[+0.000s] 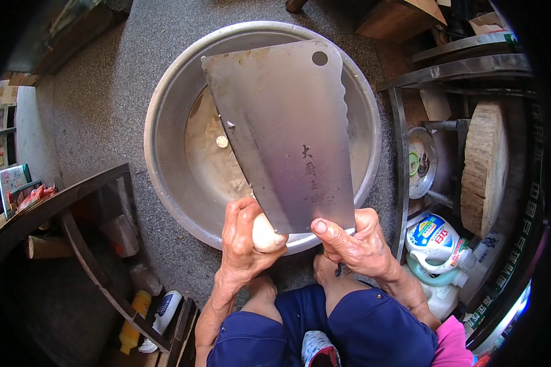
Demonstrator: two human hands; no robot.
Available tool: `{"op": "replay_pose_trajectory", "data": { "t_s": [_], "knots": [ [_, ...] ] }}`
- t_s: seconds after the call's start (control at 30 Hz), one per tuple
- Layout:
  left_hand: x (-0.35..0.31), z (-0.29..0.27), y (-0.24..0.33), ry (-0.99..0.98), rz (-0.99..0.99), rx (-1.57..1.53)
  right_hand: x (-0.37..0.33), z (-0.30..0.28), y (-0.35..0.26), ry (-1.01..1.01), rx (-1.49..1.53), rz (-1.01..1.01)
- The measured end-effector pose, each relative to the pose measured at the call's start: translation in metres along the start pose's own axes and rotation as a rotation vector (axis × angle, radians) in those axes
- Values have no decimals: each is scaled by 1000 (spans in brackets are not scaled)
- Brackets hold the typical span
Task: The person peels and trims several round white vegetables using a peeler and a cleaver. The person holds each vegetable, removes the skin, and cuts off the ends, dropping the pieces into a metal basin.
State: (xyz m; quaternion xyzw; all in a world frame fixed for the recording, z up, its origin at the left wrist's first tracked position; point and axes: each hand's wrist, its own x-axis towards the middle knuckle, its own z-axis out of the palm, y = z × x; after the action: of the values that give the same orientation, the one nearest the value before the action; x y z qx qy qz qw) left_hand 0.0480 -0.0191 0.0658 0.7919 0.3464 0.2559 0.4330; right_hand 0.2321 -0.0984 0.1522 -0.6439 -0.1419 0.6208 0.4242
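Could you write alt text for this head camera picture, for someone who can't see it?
Seen from above, a right hand holds a broad steel cleaver against a pale peeled vegetable gripped in the left hand, over a large metal basin on a grey floor.

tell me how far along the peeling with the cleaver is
Early, it seems. Done: only one small pale scrap lies in the metal basin. In hand: the left hand grips a pale round vegetable, the right hand holds the cleaver against it. Left: cannot tell.
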Motion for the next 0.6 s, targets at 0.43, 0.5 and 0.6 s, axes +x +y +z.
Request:
{"op": "replay_pose_trajectory", "data": {
  "t_s": [0.43, 0.5, 0.6],
  "knots": [
    [-5, -8, 5, -170, -152, -127, -4, 5, 14, 40, -242, -309],
    [-10, -3, 6, -139, -197, -116, -3, 3, 17, 89, -363, -401],
    [-10, -4, 11, -135, -180, -111, -5, 1, 11, 167, -256, -328]
  ]
}}
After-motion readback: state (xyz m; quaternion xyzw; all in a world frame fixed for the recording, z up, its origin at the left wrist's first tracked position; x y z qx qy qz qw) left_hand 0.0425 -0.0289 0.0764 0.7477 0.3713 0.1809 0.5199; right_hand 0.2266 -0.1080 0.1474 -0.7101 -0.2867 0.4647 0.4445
